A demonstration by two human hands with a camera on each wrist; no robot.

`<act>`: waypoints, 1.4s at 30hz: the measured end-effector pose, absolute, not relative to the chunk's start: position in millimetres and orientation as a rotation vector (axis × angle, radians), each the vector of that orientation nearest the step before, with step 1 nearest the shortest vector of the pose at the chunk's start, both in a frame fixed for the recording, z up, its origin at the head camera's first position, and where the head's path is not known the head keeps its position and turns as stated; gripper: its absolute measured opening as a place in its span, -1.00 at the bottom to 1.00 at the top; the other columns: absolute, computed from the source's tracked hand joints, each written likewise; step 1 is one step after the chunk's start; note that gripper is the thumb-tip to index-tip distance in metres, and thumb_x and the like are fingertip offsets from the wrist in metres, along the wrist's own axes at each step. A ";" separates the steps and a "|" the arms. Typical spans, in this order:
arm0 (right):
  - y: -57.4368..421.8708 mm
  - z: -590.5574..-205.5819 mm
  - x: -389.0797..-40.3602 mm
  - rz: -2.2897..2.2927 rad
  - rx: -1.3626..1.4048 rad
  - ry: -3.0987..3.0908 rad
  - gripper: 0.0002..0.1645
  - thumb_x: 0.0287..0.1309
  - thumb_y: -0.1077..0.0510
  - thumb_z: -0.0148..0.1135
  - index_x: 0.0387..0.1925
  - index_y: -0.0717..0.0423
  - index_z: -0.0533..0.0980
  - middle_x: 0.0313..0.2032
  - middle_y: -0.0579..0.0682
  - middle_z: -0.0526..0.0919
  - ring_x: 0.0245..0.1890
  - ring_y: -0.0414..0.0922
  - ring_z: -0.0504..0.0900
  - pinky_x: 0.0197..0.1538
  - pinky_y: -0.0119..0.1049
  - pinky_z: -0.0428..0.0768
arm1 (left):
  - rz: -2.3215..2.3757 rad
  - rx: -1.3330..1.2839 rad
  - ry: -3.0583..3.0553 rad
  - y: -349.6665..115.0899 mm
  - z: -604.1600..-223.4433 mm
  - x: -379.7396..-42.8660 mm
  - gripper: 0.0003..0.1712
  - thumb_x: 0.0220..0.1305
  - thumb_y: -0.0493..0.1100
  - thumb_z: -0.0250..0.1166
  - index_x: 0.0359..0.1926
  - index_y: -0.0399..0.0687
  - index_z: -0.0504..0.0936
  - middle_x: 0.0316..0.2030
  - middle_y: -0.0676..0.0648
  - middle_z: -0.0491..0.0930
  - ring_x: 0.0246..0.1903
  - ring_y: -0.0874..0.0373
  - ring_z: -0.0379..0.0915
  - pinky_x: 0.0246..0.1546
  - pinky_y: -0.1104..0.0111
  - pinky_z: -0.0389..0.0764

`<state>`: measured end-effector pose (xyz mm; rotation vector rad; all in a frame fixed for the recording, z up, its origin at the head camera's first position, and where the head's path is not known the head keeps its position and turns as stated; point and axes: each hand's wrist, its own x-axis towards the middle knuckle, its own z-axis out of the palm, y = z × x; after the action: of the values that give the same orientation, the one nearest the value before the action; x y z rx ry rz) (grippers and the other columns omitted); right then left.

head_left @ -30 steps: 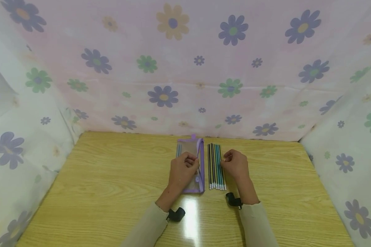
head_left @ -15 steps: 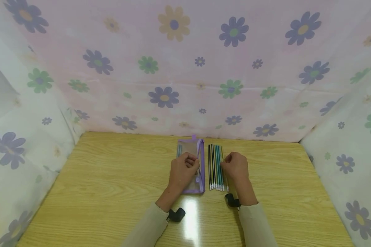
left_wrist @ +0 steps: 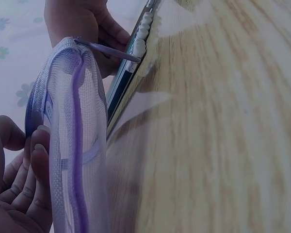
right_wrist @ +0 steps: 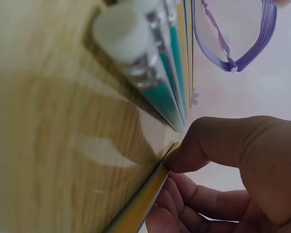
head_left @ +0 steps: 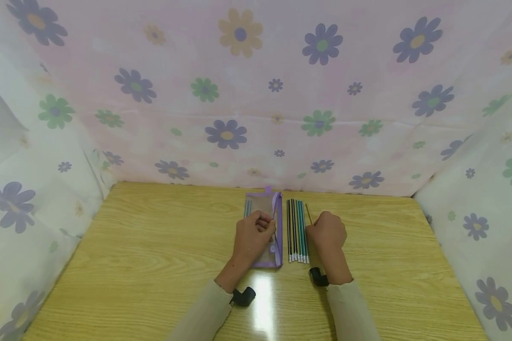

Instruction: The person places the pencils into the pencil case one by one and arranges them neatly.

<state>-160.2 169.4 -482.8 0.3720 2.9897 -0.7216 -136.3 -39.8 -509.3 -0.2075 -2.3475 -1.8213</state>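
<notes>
A mesh pencil pouch [head_left: 261, 201] with purple trim lies on the table, its zipped side gaping to the right. My left hand [head_left: 252, 237] pinches the edge of that opening between thumb and fingers; in the left wrist view the pouch [left_wrist: 77, 145] stands up beside the fingers. Bluish-grey sticks [head_left: 248, 206] show through the mesh. To the right of the pouch, several pencils [head_left: 296, 232] lie side by side, white erasers toward me. Just right of them my right hand [head_left: 329, 233] pinches a yellow pencil [head_left: 309, 214], also seen as a yellow-striped pencil [right_wrist: 140, 204] in the right wrist view.
The wood-grain table [head_left: 153, 246] ends at the back against a flowered curtain [head_left: 256, 104], which also encloses both sides. A black wrist camera [head_left: 244, 297] sits at my left cuff and another black camera [head_left: 318, 277] at the right.
My right hand has drawn the yellow pencil rightward out of the row, so a gap now parts it from the others. The left hand and the pouch have stayed in place.
</notes>
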 end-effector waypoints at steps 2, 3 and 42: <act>169.4 -483.5 -160.2 -0.715 0.376 2.995 -0.45 -0.01 0.30 0.19 -0.91 -0.13 0.17 -0.80 -0.22 0.03 -0.71 -0.23 -0.03 -0.67 -0.35 -0.04 | -1.818 -0.211 -2.345 -39.8 -509.8 -136.4 -0.96 0.37 -0.30 0.39 -0.23 -0.20 0.72 -0.48 -0.01 0.73 -0.64 0.24 0.66 -0.58 0.32 0.76; 169.6 -483.9 -160.1 -0.712 0.376 2.998 -0.45 -0.01 0.29 0.19 -0.91 -0.13 0.18 -0.81 -0.22 0.04 -0.72 -0.23 -0.03 -0.67 -0.35 -0.04 | -1.817 -0.212 -2.343 -39.8 -509.8 -136.4 -0.96 0.37 -0.29 0.39 -0.24 -0.21 0.72 -0.48 -0.02 0.73 -0.64 0.24 0.66 -0.58 0.32 0.76; 169.1 -469.6 -157.8 -1.251 0.212 2.749 -0.86 0.14 0.20 0.42 -0.41 0.22 0.79 -0.42 0.11 0.80 -0.49 -0.04 0.69 -0.38 -0.14 0.70 | -1.828 -0.201 -2.334 -40.2 -509.9 -137.6 -0.94 0.37 -0.27 0.41 -0.25 -0.20 0.73 -0.47 -0.01 0.74 -0.64 0.23 0.66 -0.59 0.33 0.75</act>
<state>-157.8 169.1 -469.6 0.2121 2.7494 -1.2505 -137.6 -40.2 -509.9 -0.2010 -2.3343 -1.8275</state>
